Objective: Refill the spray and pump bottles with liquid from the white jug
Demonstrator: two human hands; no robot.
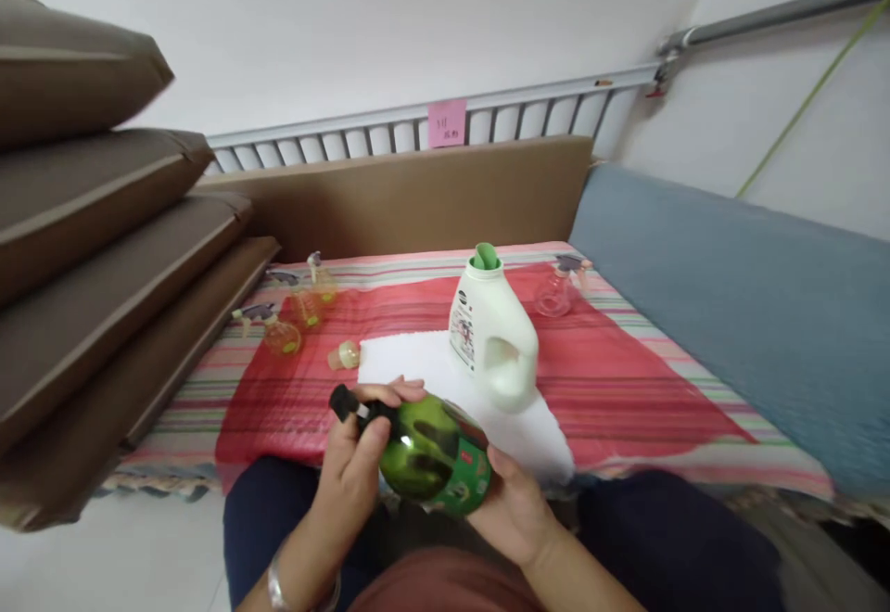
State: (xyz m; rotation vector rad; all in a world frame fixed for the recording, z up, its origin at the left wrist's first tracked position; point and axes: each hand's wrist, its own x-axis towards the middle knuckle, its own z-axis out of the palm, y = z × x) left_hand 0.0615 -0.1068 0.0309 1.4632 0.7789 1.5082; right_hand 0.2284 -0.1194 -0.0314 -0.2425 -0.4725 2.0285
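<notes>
A green see-through pump bottle [424, 450] with a black pump top and a green label lies tilted between my two hands, above the front edge of the table. My left hand [358, 445] grips its black neck, fingers wrapped round it. Around the labelled base my right hand [514, 505] is closed, its fingers partly hidden behind the bottle. Just beyond stands a white jug [493, 334] with a handle and a green pouring spout, partly on a white cloth [410, 362]. A small cap-like piece [344, 355] lies left of the cloth.
Clear spray bottles [282, 336] stand at the left, and another spray bottle [554, 295] stands at the back right. A red sheet [612, 371] covers the striped cloth. Stacked brown cushions [104, 213] rise at the left; a blue padded surface [737, 297] borders the right.
</notes>
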